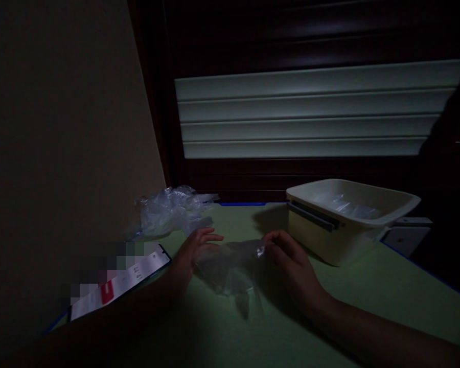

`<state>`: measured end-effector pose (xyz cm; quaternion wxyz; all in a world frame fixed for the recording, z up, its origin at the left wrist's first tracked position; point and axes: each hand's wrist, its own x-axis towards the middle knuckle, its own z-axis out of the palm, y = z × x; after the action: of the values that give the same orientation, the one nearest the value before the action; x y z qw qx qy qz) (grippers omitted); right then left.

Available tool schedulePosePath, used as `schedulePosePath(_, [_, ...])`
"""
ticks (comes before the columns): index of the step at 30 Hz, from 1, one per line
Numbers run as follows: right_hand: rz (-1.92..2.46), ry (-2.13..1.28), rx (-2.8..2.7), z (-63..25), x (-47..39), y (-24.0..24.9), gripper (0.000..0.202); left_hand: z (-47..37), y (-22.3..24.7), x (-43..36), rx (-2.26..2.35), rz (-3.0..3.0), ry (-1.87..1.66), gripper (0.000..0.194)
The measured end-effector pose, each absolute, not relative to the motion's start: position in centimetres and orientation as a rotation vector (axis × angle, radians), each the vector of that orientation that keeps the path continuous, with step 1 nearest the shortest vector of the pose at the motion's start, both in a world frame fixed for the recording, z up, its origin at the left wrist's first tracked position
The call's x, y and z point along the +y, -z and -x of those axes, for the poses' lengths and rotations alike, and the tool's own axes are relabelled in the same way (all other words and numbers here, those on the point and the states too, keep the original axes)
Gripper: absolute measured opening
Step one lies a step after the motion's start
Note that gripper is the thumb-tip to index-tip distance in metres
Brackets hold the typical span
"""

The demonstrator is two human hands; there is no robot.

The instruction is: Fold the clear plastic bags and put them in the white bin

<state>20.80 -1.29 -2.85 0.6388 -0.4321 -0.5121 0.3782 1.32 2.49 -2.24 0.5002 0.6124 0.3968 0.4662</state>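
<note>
Clear plastic bag (228, 268) low over the green counter (222, 335), between the hands: right hand (293, 263) has fingers pinched on its right edge; left hand (189, 255) at the opposite edge, fingers loosely extended, grip unclear. Looks partway: some clear plastic (343, 204) inside the cream tub (310, 232), crumpled plastic heap (168, 209) outside at far left, handled bag outside too.
</note>
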Motion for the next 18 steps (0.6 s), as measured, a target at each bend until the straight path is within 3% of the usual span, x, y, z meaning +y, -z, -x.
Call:
schedulePosePath(8, [1.048, -0.903, -1.138, -20.6, -1.3, 3.2, 0.025, -1.6, 3.2, 2.2, 0.746, -1.445, -0.991, 0.068])
schedulePosePath(15, [1.061, -0.873, -1.200, -20.7, -1.0, 2.9, 0.030, -2.2, 2.8, 1.4, 0.936, -1.506, -0.955, 0.040])
schedulePosePath(18, [1.055, -0.884, -1.230, -20.5, -1.0, 2.8, 0.033, -2.2, 2.7, 1.6, 0.999, -1.508, -1.013, 0.038])
